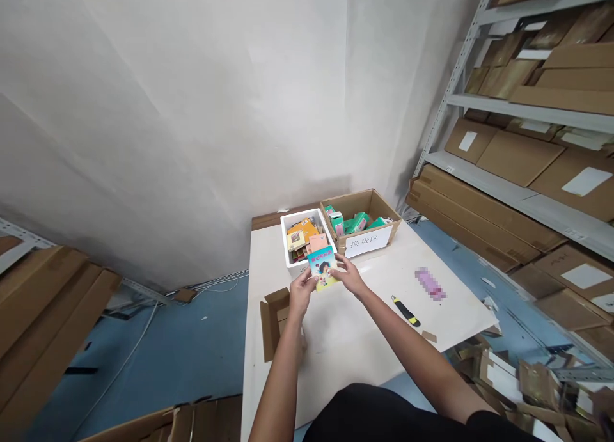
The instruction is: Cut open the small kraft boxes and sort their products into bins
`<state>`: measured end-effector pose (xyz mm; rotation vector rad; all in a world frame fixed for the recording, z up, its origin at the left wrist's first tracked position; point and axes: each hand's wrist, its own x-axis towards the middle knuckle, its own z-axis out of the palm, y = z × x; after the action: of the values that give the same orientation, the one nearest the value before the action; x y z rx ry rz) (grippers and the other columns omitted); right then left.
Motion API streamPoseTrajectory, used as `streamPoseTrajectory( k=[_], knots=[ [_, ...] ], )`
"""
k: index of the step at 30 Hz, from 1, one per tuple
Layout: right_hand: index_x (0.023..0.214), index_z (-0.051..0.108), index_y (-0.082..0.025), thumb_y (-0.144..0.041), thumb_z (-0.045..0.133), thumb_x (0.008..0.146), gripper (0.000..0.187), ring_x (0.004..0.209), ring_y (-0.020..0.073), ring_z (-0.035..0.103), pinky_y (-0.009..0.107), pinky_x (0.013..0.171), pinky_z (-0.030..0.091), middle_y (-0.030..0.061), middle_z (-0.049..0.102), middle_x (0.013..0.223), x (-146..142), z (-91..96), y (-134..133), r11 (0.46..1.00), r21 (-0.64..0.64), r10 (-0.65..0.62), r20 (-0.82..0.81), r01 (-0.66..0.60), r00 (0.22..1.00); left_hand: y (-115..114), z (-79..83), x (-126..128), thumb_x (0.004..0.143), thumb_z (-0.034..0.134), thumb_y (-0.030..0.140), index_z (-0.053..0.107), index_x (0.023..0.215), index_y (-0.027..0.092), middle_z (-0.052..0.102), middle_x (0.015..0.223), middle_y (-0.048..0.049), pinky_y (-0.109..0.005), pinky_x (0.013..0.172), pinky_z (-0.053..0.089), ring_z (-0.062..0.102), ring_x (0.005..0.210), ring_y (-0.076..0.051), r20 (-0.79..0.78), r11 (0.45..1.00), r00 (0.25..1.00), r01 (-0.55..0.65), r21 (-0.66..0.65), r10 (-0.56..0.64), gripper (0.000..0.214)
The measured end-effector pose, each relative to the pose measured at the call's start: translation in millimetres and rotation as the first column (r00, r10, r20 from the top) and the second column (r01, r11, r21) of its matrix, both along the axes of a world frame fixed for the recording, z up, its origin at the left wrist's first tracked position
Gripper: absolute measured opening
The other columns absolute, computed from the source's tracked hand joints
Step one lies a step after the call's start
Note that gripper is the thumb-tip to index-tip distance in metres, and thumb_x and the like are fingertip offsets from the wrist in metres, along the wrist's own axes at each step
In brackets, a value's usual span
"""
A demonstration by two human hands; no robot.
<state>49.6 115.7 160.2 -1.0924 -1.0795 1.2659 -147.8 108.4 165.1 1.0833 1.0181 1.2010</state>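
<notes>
Between my two hands is a small picture booklet [323, 270] with a teal and yellow cover and a cartoon figure on it. My left hand [302, 290] grips its left edge, and my right hand [348, 275] grips the right edge. The booklet is held just in front of a white bin [284, 237], partly covering its near corner. Inside that bin lie several small boxes and booklets, among them an orange one [306, 229]. An open cardboard carton [267, 333] sits on the table beside my left forearm, which hides part of it.
A cardboard box [384, 206] with green packs and a handwritten label stands right of the bin. On the white table [345, 346] lie a yellow-black utility knife [405, 311] and a blurred pink item [430, 284]. Shelves of cartons [522, 151] rise at the right.
</notes>
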Motion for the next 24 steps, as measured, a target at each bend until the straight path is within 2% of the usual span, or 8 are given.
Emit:
streamPoseTrajectory(
  k=[2, 4, 7, 11, 13, 16, 18, 24],
  knots=[
    [0.13, 0.07, -0.027, -0.044, 0.09, 0.068, 0.068, 0.108, 0.0278, 0.07, 0.046, 0.093, 0.059, 0.0083, 0.072, 0.119, -7.6, 0.0, -0.8, 0.999, -0.05, 0.007, -0.037, -0.008, 0.999, 1.3, -2.1, -17.2, 0.073, 0.088, 0.053, 0.071, 0.139, 0.019, 0.077, 0.127, -0.0122, -0.048, 0.093, 0.063, 0.075, 0.104, -0.029, 0.01, 1.0, 1.0, 0.013, -0.02, -0.013, 0.076],
    [0.125, 0.07, -0.025, -0.044, 0.09, 0.066, 0.065, 0.094, 0.0259, 0.073, 0.043, 0.085, 0.061, 0.0062, 0.073, 0.107, -15.9, 1.4, -4.7, 0.998, -0.069, 0.002, -0.079, -0.007, 0.997, 1.9, -5.5, -28.0, 0.072, 0.089, 0.052, 0.073, 0.137, 0.02, 0.076, 0.129, -0.0125, -0.046, 0.096, 0.062, 0.073, 0.112, -0.03, -0.046, 0.996, 0.996, -0.081, 0.022, 0.082, 0.074],
    [0.121, 0.072, -0.025, -0.044, 0.088, 0.07, 0.056, 0.093, 0.0257, 0.074, 0.041, 0.082, 0.061, 0.0066, 0.074, 0.11, -30.3, 5.1, -15.0, 0.998, -0.04, -0.055, -0.068, 0.052, 0.996, -0.1, -10.6, -31.7, 0.074, 0.088, 0.049, 0.075, 0.133, 0.024, 0.073, 0.134, -0.0121, -0.044, 0.101, 0.059, 0.069, 0.123, -0.03, -0.15, 0.975, 0.969, -0.18, 0.127, 0.198, 0.065],
    [0.12, 0.077, -0.027, -0.044, 0.082, 0.076, 0.047, 0.12, 0.0309, 0.068, 0.046, 0.093, 0.059, 0.0102, 0.068, 0.139, -46.3, 6.5, -25.2, 0.988, 0.005, 0.155, -0.035, -0.155, 0.987, -2.4, -14.2, -25.7, 0.079, 0.085, 0.046, 0.075, 0.132, 0.026, 0.073, 0.137, -0.0106, -0.046, 0.109, 0.055, 0.067, 0.129, -0.03, -0.156, 0.99, 0.988, 0.02, 0.142, 0.002, 0.058],
    [0.122, 0.077, -0.029, -0.042, 0.08, 0.077, 0.047, 0.13, 0.0322, 0.063, 0.048, 0.099, 0.056, 0.0096, 0.066, 0.143, -47.9, 4.2, -23.5, 0.988, 0.008, 0.155, -0.016, -0.155, 0.988, 0.7, -14.8, -25.8, 0.078, 0.085, 0.046, 0.075, 0.134, 0.024, 0.075, 0.133, -0.0108, -0.047, 0.106, 0.056, 0.07, 0.123, -0.032, -0.093, 0.996, 0.995, 0.042, 0.083, -0.034, 0.061],
    [0.124, 0.074, -0.029, -0.04, 0.082, 0.072, 0.054, 0.126, 0.0311, 0.064, 0.047, 0.101, 0.055, 0.0093, 0.068, 0.136, -40.8, -3.5, -12.6, 0.995, -0.029, -0.092, 0.072, 0.094, 0.993, 9.2, -17.0, -31.2, 0.075, 0.087, 0.049, 0.07, 0.141, 0.02, 0.079, 0.122, -0.0118, -0.048, 0.096, 0.061, 0.076, 0.105, -0.03, 0.065, 0.999, 0.997, 0.035, -0.041, -0.032, 0.074],
    [0.123, 0.073, -0.027, -0.04, 0.084, 0.066, 0.059, 0.111, 0.0289, 0.069, 0.046, 0.095, 0.057, 0.0094, 0.071, 0.124, -33.8, -10.8, -2.9, 0.982, -0.082, -0.162, 0.11, 0.172, 0.981, 14.8, -20.2, -35.0, 0.072, 0.089, 0.05, 0.067, 0.144, 0.019, 0.078, 0.121, -0.0119, -0.046, 0.093, 0.062, 0.077, 0.1, -0.028, 0.144, 0.995, 0.989, 0.05, -0.085, -0.037, 0.081],
    [0.116, 0.07, -0.024, -0.042, 0.085, 0.062, 0.058, 0.083, 0.0221, 0.069, 0.038, 0.075, 0.059, 0.0012, 0.068, 0.09, -35.0, -20.3, 44.6, 0.994, -0.112, 0.003, 0.008, -0.002, 1.0, 48.2, -20.6, -37.8, 0.069, 0.091, 0.042, 0.072, 0.136, 0.017, 0.079, 0.12, -0.0113, -0.042, 0.095, 0.061, 0.075, 0.103, -0.025, 0.072, 0.992, 0.992, -0.103, -0.068, 0.108, 0.074]
  ],
)
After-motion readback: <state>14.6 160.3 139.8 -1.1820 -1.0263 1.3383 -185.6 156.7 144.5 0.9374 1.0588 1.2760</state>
